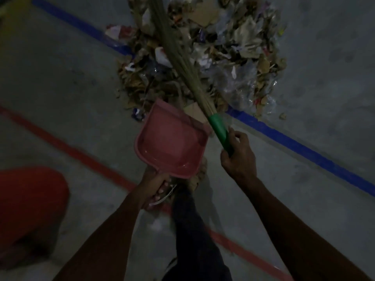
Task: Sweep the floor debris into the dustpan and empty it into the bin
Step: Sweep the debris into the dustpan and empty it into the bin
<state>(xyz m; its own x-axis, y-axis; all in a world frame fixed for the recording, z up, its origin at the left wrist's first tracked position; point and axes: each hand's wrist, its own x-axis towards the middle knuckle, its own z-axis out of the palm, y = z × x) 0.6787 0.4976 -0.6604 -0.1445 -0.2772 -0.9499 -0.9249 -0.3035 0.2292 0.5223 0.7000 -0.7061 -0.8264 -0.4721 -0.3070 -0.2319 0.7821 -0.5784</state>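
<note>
A person stands over a heap of debris [205, 51] on a dim concrete floor [60, 82], seen from a head-worn camera looking down. The right hand [238, 157] has its fingers curled round the green handle [220, 131] of a grass broom [176, 47], whose long straw bundle runs up and to the left across the middle of the heap. The left hand [156, 187] grips the handle of a pink dustpan [172, 138], fingers wrapped round it from below; the handle itself is mostly hidden by the hand. The dustpan sits just beside the near edge of the heap, its open mouth turned toward the debris, and its tray looks bare of litter. The heap is a mix of dry leaves, scraps of paper and cardboard, and crumpled clear plastic, and it lies across a blue line [304, 142] painted on the floor. A red line [71, 151] runs roughly parallel to it, nearer the person, passing under the left forearm. A red shape [28, 203] fills the lower left corner; the light is too poor to tell what it is. The person's dark trouser leg [192, 230] shows between the two forearms.
</note>
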